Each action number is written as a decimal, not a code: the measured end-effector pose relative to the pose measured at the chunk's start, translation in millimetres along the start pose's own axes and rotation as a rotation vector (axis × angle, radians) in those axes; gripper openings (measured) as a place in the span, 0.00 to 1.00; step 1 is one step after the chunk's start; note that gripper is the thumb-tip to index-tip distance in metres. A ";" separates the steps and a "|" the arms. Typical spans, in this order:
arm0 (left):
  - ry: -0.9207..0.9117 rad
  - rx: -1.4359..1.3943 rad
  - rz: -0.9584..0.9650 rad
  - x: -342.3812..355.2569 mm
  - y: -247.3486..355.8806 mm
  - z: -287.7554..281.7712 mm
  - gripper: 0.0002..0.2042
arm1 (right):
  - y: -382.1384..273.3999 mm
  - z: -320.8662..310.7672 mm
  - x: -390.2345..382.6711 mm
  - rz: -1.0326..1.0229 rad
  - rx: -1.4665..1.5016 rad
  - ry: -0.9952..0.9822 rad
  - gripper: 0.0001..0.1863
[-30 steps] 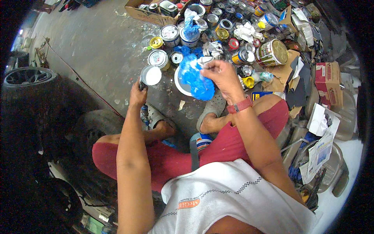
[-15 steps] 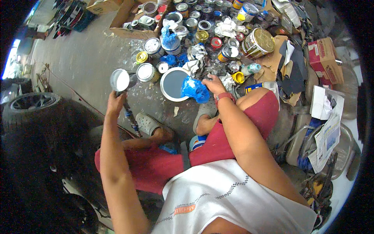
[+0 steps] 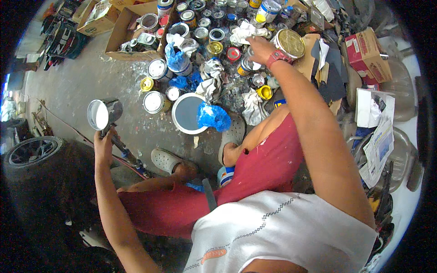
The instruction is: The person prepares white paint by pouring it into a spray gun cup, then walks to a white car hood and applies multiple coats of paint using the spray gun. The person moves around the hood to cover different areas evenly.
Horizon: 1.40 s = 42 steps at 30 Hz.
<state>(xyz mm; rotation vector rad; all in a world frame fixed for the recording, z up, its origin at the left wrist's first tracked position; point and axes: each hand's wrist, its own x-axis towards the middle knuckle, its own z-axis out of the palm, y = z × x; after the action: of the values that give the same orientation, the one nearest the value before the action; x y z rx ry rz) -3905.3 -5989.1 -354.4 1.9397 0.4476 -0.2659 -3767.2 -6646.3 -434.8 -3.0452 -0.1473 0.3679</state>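
The person's left hand [image 3: 104, 144] is closed around the grip of a spray gun [image 3: 105, 119], held out to the left above the concrete floor [image 3: 82, 82], with the gun's round metal cup tipped so its pale inside faces up. The right hand [image 3: 258, 48] reaches far forward into a crowd of paint cans, fingers curled down onto a white rag [image 3: 246, 31]; whether it grips the rag cannot be told. A red watch [image 3: 277, 57] sits on that wrist, just beside a large can with a gold lid [image 3: 290, 43]. Between the two arms, on the floor near the person's feet, lies a round white lid [image 3: 186, 113] with a crumpled blue plastic bag [image 3: 213, 116] touching its right edge. The person sits low in red shorts and grey clogs. A cardboard box [image 3: 119, 38] of cans stands further back on the left, and a dark tyre [image 3: 28, 152] lies at the far left.
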 end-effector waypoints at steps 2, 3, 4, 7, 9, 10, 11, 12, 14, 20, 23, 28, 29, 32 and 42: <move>-0.020 0.050 -0.010 7.3 -0.6 6.1 0.07 | 12.9 6.9 -1.0 -0.099 -0.196 -0.143 0.52; -0.019 0.018 -0.007 10.7 -1.4 11.9 0.06 | 16.2 16.8 -3.5 -0.119 -0.214 -0.151 0.55; -0.023 0.089 -0.023 14.7 -0.4 14.8 0.08 | 17.0 30.4 -6.0 -0.146 -0.229 -0.148 0.57; 0.018 0.119 0.018 22.9 1.6 29.4 0.12 | 17.4 64.0 -7.6 -0.148 -0.113 -0.046 0.56; 0.002 0.138 -0.013 33.5 6.6 36.1 0.14 | 19.6 73.6 1.6 -0.115 -0.108 -0.117 0.55; -0.026 0.149 -0.032 38.7 9.2 36.9 0.15 | 21.0 75.7 7.0 -0.121 -0.100 -0.128 0.55; -0.025 0.136 -0.045 43.7 11.5 37.8 0.15 | 21.3 78.3 10.9 -0.089 -0.105 -0.200 0.53; -0.041 0.113 -0.042 50.4 13.0 39.4 0.15 | 23.1 78.9 14.0 -0.088 -0.099 -0.216 0.52; -0.003 0.152 -0.071 63.0 15.9 40.3 0.19 | 24.1 77.2 15.8 -0.115 -0.159 -0.143 0.48; 0.109 0.002 -0.164 83.6 32.9 22.6 0.30 | -13.9 0.4 33.1 0.011 0.042 -0.068 0.47; 0.136 -0.100 -0.229 84.6 57.8 0.5 0.31 | -97.6 -86.3 37.3 -0.113 0.367 0.205 0.43; 0.172 -0.204 -0.272 71.3 139.7 -63.2 0.33 | -292.4 -269.9 37.5 -0.365 0.950 0.299 0.45; 0.165 -0.209 -0.273 66.4 161.2 -79.8 0.34 | -330.2 -307.5 32.4 -0.407 0.990 0.323 0.44; 0.145 -0.302 -0.277 59.8 227.2 -125.8 0.34 | -438.1 -408.3 37.4 -0.622 1.053 0.384 0.41; 0.209 -0.195 0.093 105.7 303.2 -286.1 0.34 | -660.4 -583.8 99.5 -0.859 0.630 0.326 0.37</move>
<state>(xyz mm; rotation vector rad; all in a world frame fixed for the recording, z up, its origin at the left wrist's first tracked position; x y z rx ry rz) -3686.1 -5814.1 -28.4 1.7977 0.4992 0.0410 -3587.7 -6014.6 161.4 -2.1161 -1.0291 -0.1315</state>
